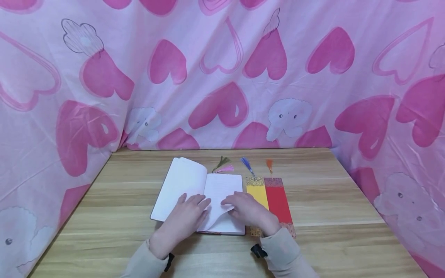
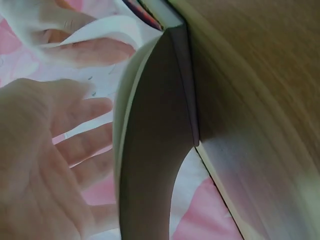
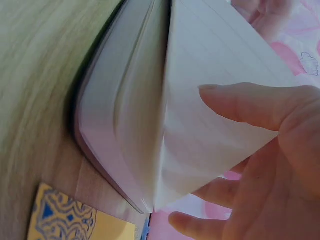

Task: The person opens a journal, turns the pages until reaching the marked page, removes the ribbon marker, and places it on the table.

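An open notebook (image 1: 180,181) with white pages lies in front of me on the table. My right hand (image 1: 248,210) pinches a lifted page (image 3: 210,145) between thumb and fingers, and the page's lower corner curls up off the right-hand side. Over the notebook's inner left side, close to the fold, is my left hand (image 1: 187,212), its fingers spread and nearly straight. In the left wrist view that hand (image 2: 55,155) shows its palm beside the notebook's curved pages, with nothing gripped.
Right of the notebook lie a yellow bookmark (image 1: 257,197) and a red bookmark (image 1: 277,200) with patterned ends. Beyond them are a blue tassel (image 1: 247,165) and an orange tassel (image 1: 269,165). Green (image 1: 221,162) and pink (image 1: 226,168) tassels lie behind the notebook. A heart-printed curtain (image 1: 215,104) surrounds the table.
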The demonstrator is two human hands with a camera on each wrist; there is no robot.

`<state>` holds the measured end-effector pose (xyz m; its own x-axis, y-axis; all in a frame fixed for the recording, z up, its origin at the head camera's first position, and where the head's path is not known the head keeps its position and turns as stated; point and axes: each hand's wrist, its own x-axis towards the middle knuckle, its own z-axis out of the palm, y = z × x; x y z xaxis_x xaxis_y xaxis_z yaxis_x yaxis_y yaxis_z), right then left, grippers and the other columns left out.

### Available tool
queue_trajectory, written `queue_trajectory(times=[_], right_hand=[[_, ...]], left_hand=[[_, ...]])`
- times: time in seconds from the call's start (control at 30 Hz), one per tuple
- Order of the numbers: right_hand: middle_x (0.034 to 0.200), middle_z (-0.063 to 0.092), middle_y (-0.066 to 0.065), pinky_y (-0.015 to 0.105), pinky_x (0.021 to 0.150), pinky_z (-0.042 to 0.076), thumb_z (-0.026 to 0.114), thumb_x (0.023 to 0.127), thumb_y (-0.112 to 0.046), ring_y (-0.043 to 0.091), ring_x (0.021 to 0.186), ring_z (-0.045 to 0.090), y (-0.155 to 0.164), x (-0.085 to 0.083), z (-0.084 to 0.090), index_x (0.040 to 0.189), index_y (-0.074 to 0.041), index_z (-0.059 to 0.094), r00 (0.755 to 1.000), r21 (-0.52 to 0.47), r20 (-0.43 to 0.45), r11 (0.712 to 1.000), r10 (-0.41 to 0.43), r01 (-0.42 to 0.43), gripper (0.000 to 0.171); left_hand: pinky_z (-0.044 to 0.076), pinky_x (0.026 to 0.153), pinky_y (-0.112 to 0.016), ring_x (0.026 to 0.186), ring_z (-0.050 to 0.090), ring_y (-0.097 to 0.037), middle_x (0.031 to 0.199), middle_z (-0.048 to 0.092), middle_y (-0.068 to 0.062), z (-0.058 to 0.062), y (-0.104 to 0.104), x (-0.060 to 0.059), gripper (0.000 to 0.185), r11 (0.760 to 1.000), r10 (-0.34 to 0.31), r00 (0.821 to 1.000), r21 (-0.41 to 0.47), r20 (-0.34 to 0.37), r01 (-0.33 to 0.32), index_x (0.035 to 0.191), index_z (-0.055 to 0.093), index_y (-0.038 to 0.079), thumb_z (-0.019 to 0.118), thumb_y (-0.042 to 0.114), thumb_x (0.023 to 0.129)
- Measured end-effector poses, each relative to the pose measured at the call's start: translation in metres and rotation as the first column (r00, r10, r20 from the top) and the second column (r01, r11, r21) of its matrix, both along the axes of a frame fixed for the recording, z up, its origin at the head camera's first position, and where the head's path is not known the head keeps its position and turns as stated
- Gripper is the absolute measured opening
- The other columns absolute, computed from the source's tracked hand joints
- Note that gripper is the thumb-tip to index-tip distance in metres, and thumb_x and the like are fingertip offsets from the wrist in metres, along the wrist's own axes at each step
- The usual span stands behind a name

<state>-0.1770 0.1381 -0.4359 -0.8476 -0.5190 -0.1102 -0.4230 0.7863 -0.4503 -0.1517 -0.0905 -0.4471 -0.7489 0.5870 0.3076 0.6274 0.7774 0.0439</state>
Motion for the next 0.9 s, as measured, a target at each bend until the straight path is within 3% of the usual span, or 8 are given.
queue_trajectory(times=[0.17, 0.33, 0.47, 0.63, 0.8, 0.9], right_hand=[[0.134, 0.059, 0.007, 0.057, 0.107, 0.032, 0.071, 0.089, -0.015, 0.034, 0.134, 0.041, -0.002, 0.0, 0.0, 0.119, -0.018, 0.071, 0.996, -0.002, -0.09, 1.0, -0.012, 0.012, 0.03], [0.141, 0.053, 0.01, 0.062, 0.108, 0.028, 0.066, 0.088, -0.007, 0.038, 0.137, 0.036, -0.006, 0.002, 0.003, 0.111, -0.017, 0.074, 0.98, -0.028, -0.198, 0.999, -0.029, 0.024, 0.026], [0.146, 0.047, 0.01, 0.064, 0.108, 0.026, 0.067, 0.087, -0.007, 0.037, 0.141, 0.03, -0.009, 0.002, 0.005, 0.111, -0.018, 0.075, 0.972, -0.064, -0.226, 0.996, -0.07, 0.057, 0.027], [0.153, 0.038, 0.01, 0.061, 0.11, 0.025, 0.069, 0.088, -0.014, 0.035, 0.143, 0.025, -0.012, 0.003, 0.005, 0.119, -0.022, 0.071, 0.957, -0.098, -0.263, 0.99, -0.123, 0.1, 0.032], [0.158, 0.028, 0.009, 0.058, 0.11, 0.027, 0.072, 0.089, -0.029, 0.032, 0.145, 0.023, -0.011, 0.005, 0.008, 0.143, -0.024, 0.051, 0.943, -0.152, -0.267, 0.975, -0.197, 0.16, 0.058], [0.158, 0.028, 0.01, 0.057, 0.11, 0.029, 0.073, 0.088, -0.031, 0.032, 0.144, 0.024, -0.01, 0.005, 0.01, 0.149, -0.023, 0.041, 0.941, -0.176, -0.264, 0.969, -0.214, 0.171, 0.069]], left_hand=[[0.038, 0.096, -0.066, 0.114, 0.06, -0.027, 0.119, 0.066, -0.007, -0.001, 0.006, 0.003, 0.053, 0.999, 0.033, 0.999, 0.017, 0.008, -0.033, 0.122, 0.066, 0.012, 0.059, 0.055, 0.091], [0.036, 0.095, -0.069, 0.113, 0.06, -0.03, 0.121, 0.065, -0.008, -0.005, 0.009, 0.005, 0.065, 0.999, 0.042, 0.999, 0.012, -0.032, -0.041, 0.123, 0.065, 0.013, 0.06, 0.065, 0.085], [0.035, 0.096, -0.068, 0.112, 0.06, -0.031, 0.12, 0.065, -0.009, -0.007, 0.01, 0.005, 0.058, 0.999, 0.049, 0.996, 0.004, -0.076, -0.048, 0.121, 0.064, 0.013, 0.064, 0.059, 0.085], [0.039, 0.092, -0.066, 0.105, 0.063, -0.032, 0.113, 0.067, -0.011, -0.01, 0.01, 0.005, 0.043, 0.999, 0.054, 0.988, 0.014, -0.147, -0.052, 0.114, 0.066, 0.01, 0.072, 0.04, 0.084], [0.042, 0.091, -0.062, 0.101, 0.064, -0.031, 0.106, 0.069, -0.011, -0.01, 0.011, 0.003, 0.034, 0.996, 0.087, 0.98, 0.045, -0.179, -0.08, 0.109, 0.069, 0.006, 0.071, 0.03, 0.085], [0.043, 0.091, -0.059, 0.101, 0.063, -0.032, 0.104, 0.07, -0.01, -0.008, 0.01, 0.001, 0.033, 0.993, 0.106, 0.975, 0.064, -0.194, -0.095, 0.109, 0.069, 0.005, 0.07, 0.027, 0.084]])
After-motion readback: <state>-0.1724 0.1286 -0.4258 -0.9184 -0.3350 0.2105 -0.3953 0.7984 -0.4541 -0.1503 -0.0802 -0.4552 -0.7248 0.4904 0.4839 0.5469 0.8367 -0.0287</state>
